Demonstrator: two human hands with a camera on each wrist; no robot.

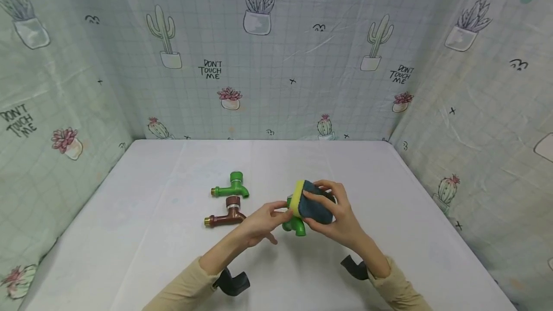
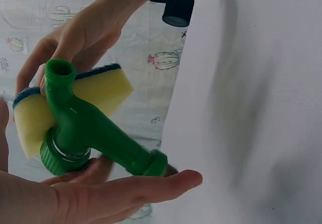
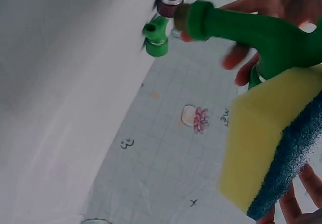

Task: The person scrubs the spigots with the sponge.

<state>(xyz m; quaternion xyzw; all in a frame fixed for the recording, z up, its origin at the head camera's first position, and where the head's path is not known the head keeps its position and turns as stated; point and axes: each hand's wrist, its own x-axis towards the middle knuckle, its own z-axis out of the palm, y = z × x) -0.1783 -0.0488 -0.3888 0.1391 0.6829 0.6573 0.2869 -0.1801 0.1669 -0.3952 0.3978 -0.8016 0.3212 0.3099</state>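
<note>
My left hand (image 1: 262, 224) holds a green plastic tap (image 2: 95, 126) over the table, near its threaded end and knob. In the left wrist view its open spout points up and the ridged round knob sits lower left. My right hand (image 1: 343, 217) grips a sponge (image 3: 266, 118) with a yellow foam side and a dark blue scouring side. The yellow foam presses against the tap, and the scourer faces the right palm. In the head view the sponge and fingers hide much of the tap.
Left of my hands, a second green tap (image 1: 231, 188) lies on the white table (image 1: 173, 172), with a brown tap (image 1: 226, 217) nearer me, partly behind the left hand. Black curved pieces (image 1: 233, 283) show at both wrists. Patterned cloth walls (image 1: 276, 71) enclose the table's back and sides.
</note>
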